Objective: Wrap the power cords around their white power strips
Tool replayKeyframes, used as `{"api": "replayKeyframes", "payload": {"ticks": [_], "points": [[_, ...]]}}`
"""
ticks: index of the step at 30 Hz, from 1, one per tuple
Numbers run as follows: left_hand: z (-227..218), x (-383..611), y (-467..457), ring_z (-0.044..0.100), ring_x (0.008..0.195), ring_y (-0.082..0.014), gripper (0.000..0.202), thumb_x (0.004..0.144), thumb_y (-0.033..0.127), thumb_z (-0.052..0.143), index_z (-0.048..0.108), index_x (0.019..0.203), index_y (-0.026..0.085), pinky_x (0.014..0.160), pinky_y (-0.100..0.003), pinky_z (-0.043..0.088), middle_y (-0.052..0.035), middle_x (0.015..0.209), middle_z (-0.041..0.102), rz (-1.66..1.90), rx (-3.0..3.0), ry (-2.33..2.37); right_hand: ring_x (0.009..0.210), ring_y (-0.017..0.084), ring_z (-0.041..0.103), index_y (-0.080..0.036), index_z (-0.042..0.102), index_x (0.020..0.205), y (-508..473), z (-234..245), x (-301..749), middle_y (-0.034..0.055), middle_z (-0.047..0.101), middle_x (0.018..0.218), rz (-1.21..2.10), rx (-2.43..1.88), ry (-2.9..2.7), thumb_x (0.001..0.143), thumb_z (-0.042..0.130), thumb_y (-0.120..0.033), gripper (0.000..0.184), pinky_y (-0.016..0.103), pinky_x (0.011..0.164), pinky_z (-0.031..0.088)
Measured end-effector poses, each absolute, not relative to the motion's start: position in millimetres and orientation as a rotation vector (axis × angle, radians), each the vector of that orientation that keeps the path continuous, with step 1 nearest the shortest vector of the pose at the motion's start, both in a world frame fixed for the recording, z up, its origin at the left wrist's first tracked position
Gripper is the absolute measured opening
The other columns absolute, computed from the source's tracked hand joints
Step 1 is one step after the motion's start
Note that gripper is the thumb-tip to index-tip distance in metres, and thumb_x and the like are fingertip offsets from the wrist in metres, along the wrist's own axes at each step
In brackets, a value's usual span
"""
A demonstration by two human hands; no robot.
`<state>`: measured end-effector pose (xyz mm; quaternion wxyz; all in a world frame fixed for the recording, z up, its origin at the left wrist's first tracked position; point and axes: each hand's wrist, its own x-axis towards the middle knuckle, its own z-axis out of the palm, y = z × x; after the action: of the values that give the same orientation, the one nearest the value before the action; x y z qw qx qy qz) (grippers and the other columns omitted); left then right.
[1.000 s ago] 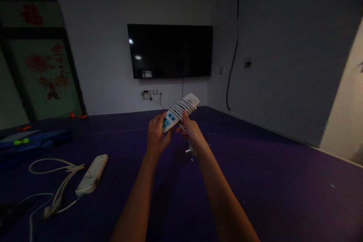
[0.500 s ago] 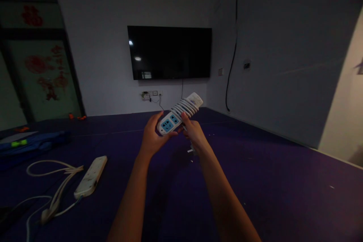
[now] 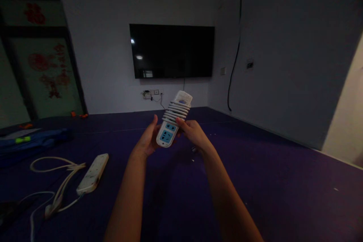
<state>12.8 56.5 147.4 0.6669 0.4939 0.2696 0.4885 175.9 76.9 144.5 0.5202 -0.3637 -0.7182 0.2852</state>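
A white power strip (image 3: pixel 166 136) with blue socket faces is held up in front of me, tilted with its far end to the right. Its white cord (image 3: pixel 176 111) is wound in several turns around the middle and upper part. My left hand (image 3: pixel 148 138) supports the lower left side, thumb raised off the strip and fingers reaching behind it. My right hand (image 3: pixel 193 131) grips the right side, its thumb pressing at the lowest turns of cord. The fingers behind the strip are mostly hidden.
On the purple floor at left lies another white power strip (image 3: pixel 93 174) with a loosely bundled cord (image 3: pixel 64 185). Blue cloth (image 3: pixel 48 138) lies beyond it, with small orange objects (image 3: pixel 78 115) near the door. A television (image 3: pixel 172 51) hangs on the far wall; a black cable (image 3: pixel 234 68) dangles at right.
The held power strip has turned more upright, its far end swinging left. My left hand has shifted left and lower, its thumb coming away from the strip's edge. My view has moved slightly.
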Motion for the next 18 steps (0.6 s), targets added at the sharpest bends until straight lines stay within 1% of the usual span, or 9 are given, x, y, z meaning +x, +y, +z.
{"api": "replayKeyframes", "payload": {"ticks": [2, 5, 7, 10, 13, 15, 18], "points": [[146, 14, 58, 0.067, 0.067, -0.0221, 0.064, 0.085, 0.061, 0.032, 0.065, 0.099, 0.008, 0.057, -0.032, 0.052, -0.0165, 0.085, 0.070, 1.055, 1.086, 0.594, 0.043, 0.008, 0.043, -0.014, 0.056, 0.053, 77, 144, 176, 0.0003, 0.051, 0.047, 0.663, -0.879, -1.782, 0.074, 0.044, -0.070, 0.061, 0.021, 0.046, 0.029], [143, 18, 62, 0.067, 0.065, -0.0220, 0.061, 0.085, 0.060, 0.034, 0.066, 0.098, 0.009, 0.054, -0.031, 0.051, -0.0154, 0.083, 0.070, 1.058, 1.055, 0.590, 0.040, 0.007, 0.037, -0.016, 0.049, 0.048, 79, 144, 176, -0.0024, 0.044, 0.042, 0.589, -0.940, -1.798, 0.072, 0.044, -0.071, 0.061, 0.021, 0.043, 0.025], [142, 21, 65, 0.066, 0.061, -0.0211, 0.060, 0.085, 0.059, 0.034, 0.066, 0.096, 0.009, 0.052, -0.030, 0.050, -0.0140, 0.079, 0.070, 1.086, 1.039, 0.605, 0.038, 0.007, 0.036, -0.016, 0.048, 0.046, 78, 144, 176, -0.0029, 0.042, 0.040, 0.539, -0.981, -1.786, 0.072, 0.043, -0.072, 0.062, 0.021, 0.042, 0.024], [142, 26, 67, 0.064, 0.055, -0.0190, 0.059, 0.085, 0.059, 0.035, 0.067, 0.094, 0.010, 0.050, -0.028, 0.049, -0.0119, 0.072, 0.070, 1.131, 1.025, 0.624, 0.041, 0.008, 0.044, -0.015, 0.053, 0.049, 76, 146, 176, 0.0004, 0.050, 0.043, 0.509, -0.998, -1.770, 0.074, 0.040, -0.073, 0.064, 0.021, 0.044, 0.029], [143, 29, 66, 0.063, 0.052, -0.0179, 0.060, 0.086, 0.058, 0.033, 0.067, 0.093, 0.010, 0.048, -0.027, 0.048, -0.0111, 0.069, 0.069, 1.161, 1.016, 0.638, 0.044, 0.010, 0.050, -0.014, 0.058, 0.054, 74, 147, 175, 0.0042, 0.058, 0.049, 0.526, -1.032, -1.751, 0.075, 0.037, -0.074, 0.067, 0.021, 0.045, 0.033], [144, 30, 65, 0.062, 0.051, -0.0177, 0.060, 0.086, 0.058, 0.033, 0.067, 0.093, 0.010, 0.047, -0.027, 0.047, -0.0106, 0.068, 0.069, 1.179, 1.010, 0.654, 0.043, 0.010, 0.050, -0.014, 0.059, 0.055, 71, 147, 174, 0.0053, 0.059, 0.050, 0.528, -1.121, -1.737, 0.074, 0.034, -0.076, 0.070, 0.021, 0.044, 0.033], [145, 31, 65, 0.062, 0.050, -0.0176, 0.058, 0.086, 0.057, 0.034, 0.067, 0.088, 0.010, 0.046, -0.027, 0.046, -0.0097, 0.065, 0.068, 1.210, 0.996, 0.680, 0.043, 0.012, 0.052, -0.015, 0.059, 0.053, 66, 150, 173, 0.0063, 0.058, 0.049, 0.442, -1.328, -1.726, 0.073, 0.029, -0.079, 0.074, 0.022, 0.045, 0.033]]}}
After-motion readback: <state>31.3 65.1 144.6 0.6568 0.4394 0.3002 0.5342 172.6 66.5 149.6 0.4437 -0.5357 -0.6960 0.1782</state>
